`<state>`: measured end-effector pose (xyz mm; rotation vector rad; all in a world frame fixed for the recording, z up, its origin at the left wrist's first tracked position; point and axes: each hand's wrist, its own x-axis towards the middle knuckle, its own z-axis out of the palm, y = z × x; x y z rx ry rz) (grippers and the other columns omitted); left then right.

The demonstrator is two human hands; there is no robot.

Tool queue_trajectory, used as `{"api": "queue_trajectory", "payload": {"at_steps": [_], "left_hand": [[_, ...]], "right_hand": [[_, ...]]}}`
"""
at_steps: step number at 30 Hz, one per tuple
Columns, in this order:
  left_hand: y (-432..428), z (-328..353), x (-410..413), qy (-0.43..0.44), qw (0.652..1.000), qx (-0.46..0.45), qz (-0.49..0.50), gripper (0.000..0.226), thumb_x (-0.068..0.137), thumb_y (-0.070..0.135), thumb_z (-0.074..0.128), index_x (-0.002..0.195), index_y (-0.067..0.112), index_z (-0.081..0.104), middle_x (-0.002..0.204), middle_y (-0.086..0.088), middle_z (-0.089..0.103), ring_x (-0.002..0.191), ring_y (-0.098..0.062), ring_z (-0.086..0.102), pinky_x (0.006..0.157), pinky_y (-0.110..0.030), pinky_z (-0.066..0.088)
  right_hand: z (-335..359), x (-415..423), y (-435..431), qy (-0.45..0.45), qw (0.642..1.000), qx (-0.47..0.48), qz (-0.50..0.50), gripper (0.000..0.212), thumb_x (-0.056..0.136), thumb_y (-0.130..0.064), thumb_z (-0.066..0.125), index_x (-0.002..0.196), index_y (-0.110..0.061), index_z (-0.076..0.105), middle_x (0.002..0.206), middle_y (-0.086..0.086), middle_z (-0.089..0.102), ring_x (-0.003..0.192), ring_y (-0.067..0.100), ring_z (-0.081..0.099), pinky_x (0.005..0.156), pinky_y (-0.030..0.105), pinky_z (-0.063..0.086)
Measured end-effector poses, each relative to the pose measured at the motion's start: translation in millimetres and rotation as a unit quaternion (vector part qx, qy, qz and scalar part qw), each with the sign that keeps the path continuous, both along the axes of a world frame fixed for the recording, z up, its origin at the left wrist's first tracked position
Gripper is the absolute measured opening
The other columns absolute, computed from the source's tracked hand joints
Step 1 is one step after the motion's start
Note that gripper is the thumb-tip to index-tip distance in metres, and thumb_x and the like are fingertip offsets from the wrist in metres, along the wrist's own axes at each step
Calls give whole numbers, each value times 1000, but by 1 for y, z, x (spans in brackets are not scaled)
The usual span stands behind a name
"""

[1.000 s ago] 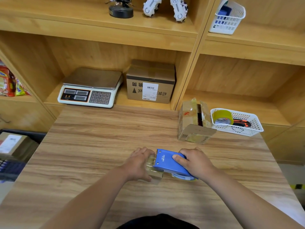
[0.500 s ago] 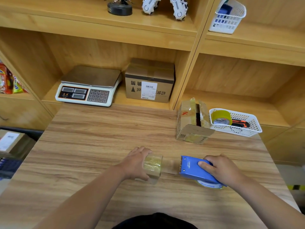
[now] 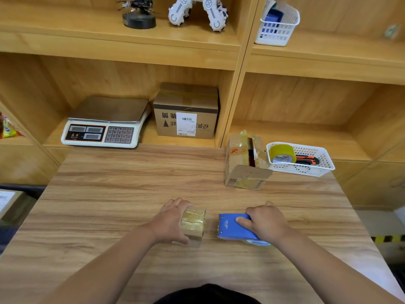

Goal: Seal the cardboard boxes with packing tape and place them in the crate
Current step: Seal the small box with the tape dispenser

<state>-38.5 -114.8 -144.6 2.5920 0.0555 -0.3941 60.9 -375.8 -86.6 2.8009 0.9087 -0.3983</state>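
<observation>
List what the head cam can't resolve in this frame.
- Tape between the small box and the blue dispenser: too faint to tell if cut.
- Small box's near-left side: covered by the left hand.
- Dispenser handle and roll: under the right hand.
- Crate: cut off by the left edge.
- Open box contents: dark gap only.
- Shipping label text: too small.

head cam | forward-down over table (image 3: 109, 194) (near) | shelves (image 3: 131, 42) beyond

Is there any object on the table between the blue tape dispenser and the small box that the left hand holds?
No object: only bare wooden table separates the small tape-covered cardboard box from the blue tape dispenser; a tape strip there cannot be told.
</observation>
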Motion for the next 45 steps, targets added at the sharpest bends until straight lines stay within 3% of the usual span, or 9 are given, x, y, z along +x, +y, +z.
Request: {"api": "queue_trajectory", "payload": {"at_steps": [4,9,13,17,21,24,28,33,45], "left_hand": [[-3,6,1,0,997,75,-28,107,55,50,77,144,27,23,136,6,31,128,-17,24,109,-27,19],[-25,25,11,-3,991,115,-74,112,65,69,63,149,18,11,151,0,15,144,-18,-4,117,-40,-10],[-55,30,29,-54,989,93,-99,61,93,46,44,144,15,29,147,-2,29,142,-18,9,117,-31,1],[-64,20,37,-72,989,116,-50,31,97,24,39,119,13,57,126,-4,52,124,-19,38,103,-23,22],[-61,9,35,-109,984,131,-44,27,95,26,37,105,19,61,114,3,61,114,-14,45,99,-22,25],[-61,4,35,-140,984,104,-27,26,95,27,39,101,20,63,112,5,61,116,-12,44,99,-22,24],[-62,1,37,-153,985,75,-8,22,93,29,43,96,23,65,110,11,61,120,-7,41,97,-20,24],[-65,-1,36,-152,985,80,9,24,93,29,43,95,21,65,114,11,62,125,-6,38,99,-20,20],[-77,-4,28,-170,979,102,48,19,92,29,44,91,24,62,113,8,62,128,-8,37,101,-22,19]], "right_hand": [[-3,-3,5,1,1000,-3,-7,48,93,-62,31,70,-22,41,68,-3,53,58,16,34,82,30,31],[-8,-3,4,-3,1000,-4,-16,47,93,-62,31,77,-20,45,77,2,60,61,19,38,90,31,32],[-8,-4,3,-8,1000,-3,-21,47,93,-62,32,78,-20,47,84,3,67,62,21,40,90,31,31],[-4,-4,-3,-5,1000,5,-23,47,93,-61,30,78,-20,47,73,1,57,59,20,42,94,33,33],[-1,-2,-16,6,999,38,-16,45,93,-63,32,80,-22,43,82,0,65,72,22,53,88,31,28],[5,-3,-27,52,997,63,-15,48,81,-74,40,85,-26,43,77,-10,55,63,10,40,79,30,24],[10,-3,-36,83,994,62,18,61,67,-77,51,108,-33,44,95,-10,60,78,12,49,86,32,27],[5,-3,-38,83,994,49,52,71,70,-71,52,128,-38,30,110,-7,52,97,18,53,93,33,23],[1,1,-11,8,994,-4,111,62,71,-68,53,118,-29,45,104,2,60,90,23,56,90,38,24]]}}
